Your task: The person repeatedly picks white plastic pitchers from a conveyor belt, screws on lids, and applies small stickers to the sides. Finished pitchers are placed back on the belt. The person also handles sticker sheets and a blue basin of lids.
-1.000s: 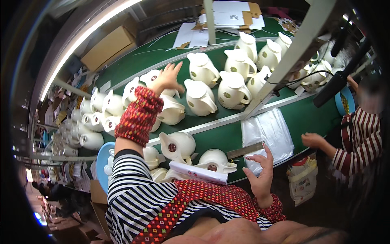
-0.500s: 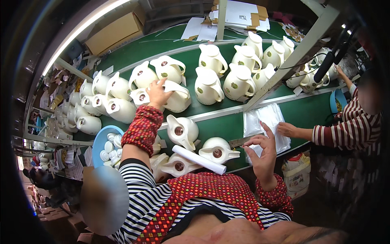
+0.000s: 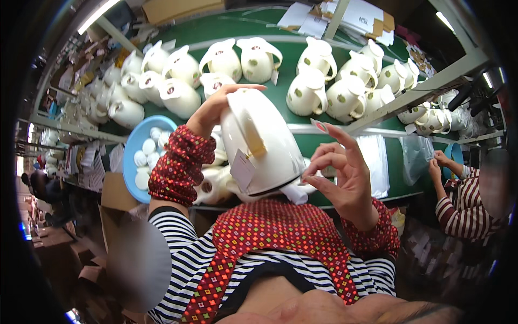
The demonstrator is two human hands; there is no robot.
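My left hand [image 3: 216,106] grips a white jug [image 3: 270,143] at its upper end. The jug is tilted, its base toward my right hand, and a paper tag [image 3: 242,170] hangs by its handle [image 3: 251,132]. Close to the base is my right hand [image 3: 342,175], its index finger raised and its thumb and other fingers bent together. On that index fingertip sits a small red-and-white piece [image 3: 319,126] that looks like a sticker. Anything between the thumb and other fingers is too small to make out. A white roll [image 3: 295,193] shows below the jug, which partly hides more jugs [image 3: 208,186].
Rows of white jugs [image 3: 181,97] stand on the green bench [image 3: 216,28]. A blue basin [image 3: 129,162] of white round lids is at left. Clear plastic bags [image 3: 372,156] lie at right, a metal post [image 3: 426,81] rises there, and a co-worker's hands [image 3: 438,164] hold a bag beyond.
My left hand has taken a jug from the row and brought it in front of me, tilted. My right hand has moved up beside its base. The co-worker has lifted a bag away.
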